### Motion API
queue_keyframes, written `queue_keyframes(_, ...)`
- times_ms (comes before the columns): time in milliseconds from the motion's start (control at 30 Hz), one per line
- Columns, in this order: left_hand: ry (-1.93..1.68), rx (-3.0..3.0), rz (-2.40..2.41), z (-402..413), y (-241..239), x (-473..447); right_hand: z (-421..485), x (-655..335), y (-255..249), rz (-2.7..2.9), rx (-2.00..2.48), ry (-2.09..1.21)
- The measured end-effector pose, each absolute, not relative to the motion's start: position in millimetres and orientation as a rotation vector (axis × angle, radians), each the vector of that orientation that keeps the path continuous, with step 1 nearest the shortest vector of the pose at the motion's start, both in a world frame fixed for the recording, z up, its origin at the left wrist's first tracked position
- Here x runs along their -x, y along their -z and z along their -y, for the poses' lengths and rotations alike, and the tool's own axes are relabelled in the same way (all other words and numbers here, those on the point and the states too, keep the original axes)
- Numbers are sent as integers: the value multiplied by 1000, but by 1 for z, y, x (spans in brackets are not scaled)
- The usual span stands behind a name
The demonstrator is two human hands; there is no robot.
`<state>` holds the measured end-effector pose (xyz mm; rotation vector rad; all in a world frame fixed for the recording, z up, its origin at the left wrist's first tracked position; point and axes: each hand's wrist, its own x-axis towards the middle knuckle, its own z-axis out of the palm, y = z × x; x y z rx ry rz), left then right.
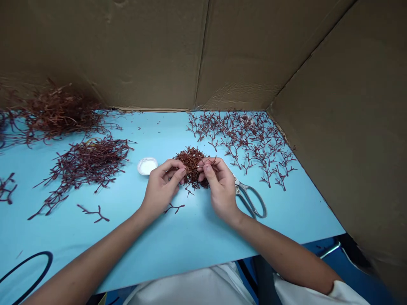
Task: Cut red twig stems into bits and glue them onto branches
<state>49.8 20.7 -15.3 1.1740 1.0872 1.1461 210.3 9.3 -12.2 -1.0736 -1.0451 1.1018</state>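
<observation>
A white shirt front (pixel 190 288) lies nearest the camera, below the edge of the pale blue surface (pixel 190 241), with a white sleeve (pixel 346 292) at the upper right arm. Both forearms reach forward to the hands, which are close together at the middle of the surface.

The left hand (pixel 162 188) is half closed, its fingers curled and its thumb side pressed against the near left of a clump of reddish-brown branching sprigs (pixel 191 165). The right hand (pixel 221 188) is also half closed, pinching into the clump's right side between thumb and fingers. The clump sits between the two hands and is held just above the surface. A few loose sprigs hang from its underside.

Just ahead of the left hand sits a small round white dish (pixel 146 166) holding something white. Just below the left hand's fingers, a single sprig (pixel 174 207) lies on the surface. Steel scissors with grey loop handles (pixel 251 203) lie beside the right hand, their blades partly under its heel.

Beyond the right hand, many separate sprigs (pixel 244 144) are spread out. To the left of the left hand lie a dense pile of sprigs (pixel 89 163) and a larger tangle (pixel 60 114). A black cord loop (pixel 27 275) lies at the lower left. Cardboard walls (pixel 104 51) stand behind and to the right.
</observation>
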Motion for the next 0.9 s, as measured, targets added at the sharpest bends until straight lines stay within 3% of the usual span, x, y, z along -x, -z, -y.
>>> queue_keyframes(367, -1081, -729, -786, -22, 6, -52, -8, -199, 15, 1037, 1024, -1132)
queue_keyframes(900, -1144, -791, -716, -5, 6, -57, 3, -193, 9, 1098, 886, -1104)
